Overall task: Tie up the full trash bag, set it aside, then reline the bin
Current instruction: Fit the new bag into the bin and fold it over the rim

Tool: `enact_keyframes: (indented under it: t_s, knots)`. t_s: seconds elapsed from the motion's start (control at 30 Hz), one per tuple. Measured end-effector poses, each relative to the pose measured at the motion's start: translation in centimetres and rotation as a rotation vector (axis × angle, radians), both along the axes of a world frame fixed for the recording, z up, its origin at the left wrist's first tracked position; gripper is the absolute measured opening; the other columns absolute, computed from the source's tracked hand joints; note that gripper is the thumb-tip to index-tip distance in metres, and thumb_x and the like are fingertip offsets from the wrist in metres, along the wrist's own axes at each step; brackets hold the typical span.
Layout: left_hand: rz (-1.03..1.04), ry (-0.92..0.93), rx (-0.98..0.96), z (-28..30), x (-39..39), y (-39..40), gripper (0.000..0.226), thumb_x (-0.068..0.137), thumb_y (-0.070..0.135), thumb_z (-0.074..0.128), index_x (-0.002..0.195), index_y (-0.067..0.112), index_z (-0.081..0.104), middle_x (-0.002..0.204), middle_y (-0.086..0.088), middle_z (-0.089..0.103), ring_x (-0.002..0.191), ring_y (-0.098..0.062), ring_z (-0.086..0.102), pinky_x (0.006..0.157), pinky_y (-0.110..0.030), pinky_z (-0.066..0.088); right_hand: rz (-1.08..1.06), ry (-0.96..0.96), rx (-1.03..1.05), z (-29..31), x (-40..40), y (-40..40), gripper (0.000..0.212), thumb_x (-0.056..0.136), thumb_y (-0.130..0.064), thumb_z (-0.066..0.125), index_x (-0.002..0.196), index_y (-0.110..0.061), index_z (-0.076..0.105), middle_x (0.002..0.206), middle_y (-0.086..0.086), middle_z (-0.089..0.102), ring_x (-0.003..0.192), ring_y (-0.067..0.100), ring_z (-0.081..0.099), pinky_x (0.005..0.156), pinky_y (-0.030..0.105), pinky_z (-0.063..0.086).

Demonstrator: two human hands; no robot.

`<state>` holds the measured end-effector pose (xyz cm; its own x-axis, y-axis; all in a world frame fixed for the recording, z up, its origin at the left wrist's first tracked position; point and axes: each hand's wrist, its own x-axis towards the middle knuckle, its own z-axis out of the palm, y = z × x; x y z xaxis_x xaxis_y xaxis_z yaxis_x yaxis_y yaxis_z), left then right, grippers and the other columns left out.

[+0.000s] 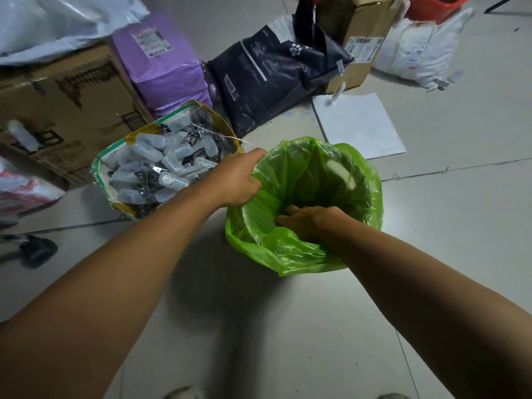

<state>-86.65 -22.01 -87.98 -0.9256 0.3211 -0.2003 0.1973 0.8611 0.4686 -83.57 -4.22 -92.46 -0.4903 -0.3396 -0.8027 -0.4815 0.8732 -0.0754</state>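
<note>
On the floor, the green liner [290, 249] is draped over the bin, its left rim gripped by the left hand [239, 180], the right hand [302, 221] laid flat-fingered inside.

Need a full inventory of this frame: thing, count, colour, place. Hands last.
bin liner: 1, green, draped over the bin rim, centre floor
open box of small clear plastic cases: 1, green-and-yellow taped rim, left of the bin
cardboard box: 1, brown, far left
purple parcel: 1, behind the open box
black bag with paw print: 1, top centre
tall cardboard box: 1, brown, top right
white sack: 1, far top right
white sheet: 1, flat on the floor behind the bin
left hand: 1, grips the liner at the left rim
right hand: 1, inside the liner near the front rim, fingers partly hidden
</note>
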Motion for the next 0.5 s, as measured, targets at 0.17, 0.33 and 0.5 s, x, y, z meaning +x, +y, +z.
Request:
enact_keyframes:
  t_s: [0.17, 0.33, 0.5]
  knots:
    - [-0.014, 0.027, -0.019, -0.1, 0.1, 0.3, 0.057, 0.082, 0.016, 0.055, 0.136, 0.027, 0.043, 0.109, -0.013, 0.066, 0.096, -0.032, 0.062, 0.079, -0.04, 0.053, -0.056, -0.019, -0.078, 2.2, 0.1, -0.3, 0.043, 0.096, -0.03, 0.05, 0.137, -0.019, 0.049, 0.136, 0.012, 0.052, 0.123, 0.034, 0.054, 0.104, 0.044, 0.043]
    - [-0.036, 0.014, 0.015, 0.0, 0.0, -0.1, 0.057, 0.081, 0.012, 0.057, 0.136, 0.025, 0.047, 0.116, -0.009, 0.066, 0.102, -0.029, 0.062, 0.085, -0.038, 0.052, -0.182, -0.067, -0.21, 4.5, -0.6, 0.7, 0.036, 0.086, -0.015, 0.062, 0.121, -0.021, 0.066, 0.112, 0.004, 0.069, 0.103, 0.026, 0.066, 0.09, 0.038, 0.054]
    - [-0.1, 0.002, 0.027, 0.1, -0.1, 0.3, 0.057, 0.084, 0.012, 0.058, 0.138, 0.027, 0.047, 0.121, -0.007, 0.065, 0.107, -0.029, 0.061, 0.087, -0.033, 0.048, -0.132, -0.244, -0.023, 4.5, 1.1, -0.1, 0.033, 0.101, -0.013, 0.048, 0.133, -0.006, 0.051, 0.124, 0.014, 0.057, 0.121, 0.03, 0.053, 0.077, 0.022, 0.039]
